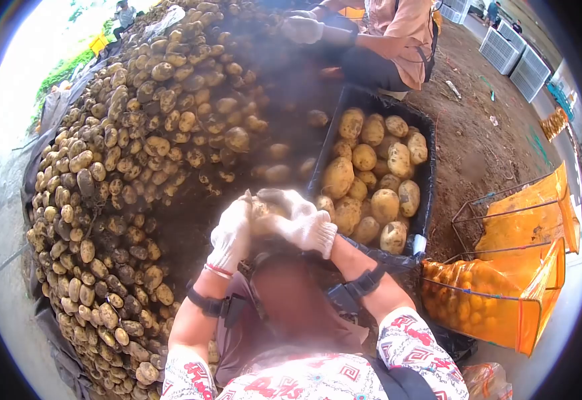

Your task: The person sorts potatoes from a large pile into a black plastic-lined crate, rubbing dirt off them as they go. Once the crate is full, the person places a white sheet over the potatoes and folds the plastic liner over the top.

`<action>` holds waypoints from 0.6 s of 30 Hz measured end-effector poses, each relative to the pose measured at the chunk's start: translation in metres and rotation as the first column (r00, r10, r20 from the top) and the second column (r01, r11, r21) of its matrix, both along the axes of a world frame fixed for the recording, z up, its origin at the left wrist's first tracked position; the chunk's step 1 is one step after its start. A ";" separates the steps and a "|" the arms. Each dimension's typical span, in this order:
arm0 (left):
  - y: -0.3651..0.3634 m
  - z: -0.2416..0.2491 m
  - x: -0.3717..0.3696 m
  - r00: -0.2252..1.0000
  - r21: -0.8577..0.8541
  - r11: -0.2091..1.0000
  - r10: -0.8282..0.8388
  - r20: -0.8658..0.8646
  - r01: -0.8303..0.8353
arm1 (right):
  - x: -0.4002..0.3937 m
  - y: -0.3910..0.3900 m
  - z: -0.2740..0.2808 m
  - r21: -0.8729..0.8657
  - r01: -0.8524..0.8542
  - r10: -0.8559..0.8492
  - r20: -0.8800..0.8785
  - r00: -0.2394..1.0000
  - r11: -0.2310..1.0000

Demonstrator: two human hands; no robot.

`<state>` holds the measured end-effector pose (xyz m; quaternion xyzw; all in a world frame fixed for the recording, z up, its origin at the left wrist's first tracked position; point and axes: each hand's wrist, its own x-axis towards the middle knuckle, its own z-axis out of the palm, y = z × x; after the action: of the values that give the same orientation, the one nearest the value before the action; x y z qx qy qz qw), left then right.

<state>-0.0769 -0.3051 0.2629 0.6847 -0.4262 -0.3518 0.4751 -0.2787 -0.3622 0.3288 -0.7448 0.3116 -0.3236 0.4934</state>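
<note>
Both of my hands wear pale knitted gloves and meet in front of me, between a large heap of potatoes (pixel 158 127) and a dark-lined crate (pixel 427 180) of bigger potatoes. My left hand (pixel 232 233) is closed around the left side of a potato (pixel 262 208). From the right, my right hand (pixel 298 220) wraps over the same potato, close to the crate's near left corner. The gloves cover most of that potato.
A co-worker (pixel 398 40) with a gloved hand sits beyond the crate. An orange mesh bag (pixel 464 293) of potatoes in a wire frame stands at the right. White crates (pixel 514 60) are at the back right. Another person (pixel 125 16) is far left.
</note>
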 end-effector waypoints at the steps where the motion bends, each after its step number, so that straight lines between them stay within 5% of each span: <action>1: 0.001 0.006 -0.005 0.999 0.017 1.000 0.019 -0.039 -0.019 | 0.001 0.000 -0.004 -0.091 0.044 -0.050 -0.060 0.997 0.995; 4: 0.001 0.017 -0.021 0.956 -0.096 0.989 -0.079 0.284 0.110 | 0.001 -0.013 -0.016 0.086 0.174 -0.151 -0.222 0.963 0.981; 5: 0.001 0.020 -0.023 0.944 -0.067 0.988 -0.110 0.310 0.137 | -0.001 -0.010 -0.004 0.399 0.229 -0.216 -0.078 0.973 0.888; 6: 0.002 0.025 -0.026 0.931 -0.038 0.986 -0.141 0.335 0.163 | -0.002 -0.017 -0.013 0.390 0.115 -0.115 -0.023 0.993 0.914; 8: 0.000 0.041 -0.025 0.971 0.111 0.984 -0.160 0.175 0.142 | -0.008 -0.028 -0.038 0.369 -0.111 0.087 0.080 0.993 0.923; 11: -0.011 0.058 -0.033 0.999 0.324 0.946 -0.036 0.033 0.024 | -0.025 0.000 -0.011 0.437 -0.199 0.093 0.253 0.963 0.877; 12: -0.015 0.097 -0.051 0.992 0.517 0.855 0.097 -0.076 -0.044 | -0.031 0.001 -0.004 0.445 -0.252 0.112 0.316 0.942 0.859; 14: -0.013 0.097 -0.051 0.951 0.408 0.911 0.179 -0.250 -0.064 | -0.052 -0.005 -0.026 0.145 -0.092 0.065 0.182 0.981 0.985; 16: -0.006 0.100 -0.033 0.879 0.230 0.973 0.093 -0.468 0.019 | -0.065 -0.011 -0.007 0.551 -0.221 -0.137 0.535 0.834 0.805; 18: 0.001 0.092 -0.011 0.911 0.164 0.986 0.080 -0.405 -0.014 | -0.086 -0.034 0.005 0.649 -0.162 -0.362 0.594 0.719 0.743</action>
<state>-0.0880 -0.3041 0.3550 0.6409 -0.2713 -0.5086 0.5069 -0.3651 -0.3963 0.3335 -0.3259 0.2419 -0.4717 0.7828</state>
